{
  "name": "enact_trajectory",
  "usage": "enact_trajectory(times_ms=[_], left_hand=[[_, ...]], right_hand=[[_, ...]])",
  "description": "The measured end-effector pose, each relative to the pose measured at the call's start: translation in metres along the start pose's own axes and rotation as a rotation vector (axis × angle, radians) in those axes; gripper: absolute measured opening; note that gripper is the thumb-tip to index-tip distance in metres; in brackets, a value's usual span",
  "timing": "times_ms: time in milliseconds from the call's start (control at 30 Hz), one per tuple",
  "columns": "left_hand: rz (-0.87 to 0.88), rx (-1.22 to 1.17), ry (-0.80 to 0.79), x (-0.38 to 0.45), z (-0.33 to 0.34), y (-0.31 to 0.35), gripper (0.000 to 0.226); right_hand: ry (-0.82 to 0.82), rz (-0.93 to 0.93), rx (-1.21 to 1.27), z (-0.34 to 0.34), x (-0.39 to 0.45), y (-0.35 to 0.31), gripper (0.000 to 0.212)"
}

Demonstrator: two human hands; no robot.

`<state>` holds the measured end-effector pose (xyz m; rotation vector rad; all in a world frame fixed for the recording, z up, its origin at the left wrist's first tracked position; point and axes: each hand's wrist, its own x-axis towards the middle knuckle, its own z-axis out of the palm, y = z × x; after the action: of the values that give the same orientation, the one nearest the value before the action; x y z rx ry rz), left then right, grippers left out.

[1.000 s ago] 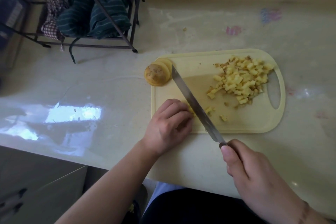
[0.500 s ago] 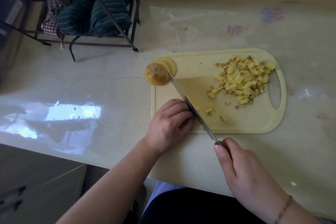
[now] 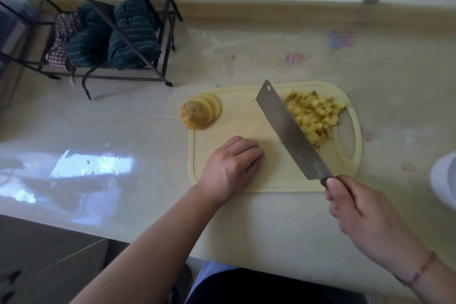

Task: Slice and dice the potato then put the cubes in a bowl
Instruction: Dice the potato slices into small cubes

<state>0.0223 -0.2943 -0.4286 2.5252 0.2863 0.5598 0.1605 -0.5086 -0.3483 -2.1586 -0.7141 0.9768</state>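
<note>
A pale yellow cutting board (image 3: 246, 116) lies on the counter. A heap of diced potato cubes (image 3: 313, 113) sits at its right end by the handle hole. A few round potato slices with a skin-covered end piece (image 3: 196, 115) lean together at the board's far left corner. My right hand (image 3: 365, 217) grips the handle of a cleaver (image 3: 291, 131), whose blade tilts against the left side of the heap. My left hand (image 3: 232, 168) rests on the near left of the board with its fingers curled under. Nothing shows in its grasp.
A black wire rack (image 3: 162, 39) holding dark striped cloths (image 3: 111, 37) stands at the back left. Part of a white rounded object (image 3: 444, 177) shows at the right edge. The counter's front edge runs just below my forearms.
The cleaver has swept right across the board, pushing the loose cubes into the heap. My left hand stayed near the front left of the board.
</note>
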Motion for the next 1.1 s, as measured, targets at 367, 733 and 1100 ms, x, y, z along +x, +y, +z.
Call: enact_trajectory(times_ms=[367,733,1100], left_hand=[[-0.088,-0.019,0.050,0.013,0.000,0.023,0.031],[-0.112,0.104,0.038,0.027,-0.038,0.063,0.023],[-0.411,0.058,-0.312,0.079,-0.007,0.048,0.037]], right_hand=[[-0.078,-0.171,-0.096,-0.028,0.001,-0.011,0.044],[0.030,-0.428,-0.855,-0.056,0.005,-0.011,0.067],[-0.026,-0.477,-1.048,-0.060,0.002,-0.013,0.058]])
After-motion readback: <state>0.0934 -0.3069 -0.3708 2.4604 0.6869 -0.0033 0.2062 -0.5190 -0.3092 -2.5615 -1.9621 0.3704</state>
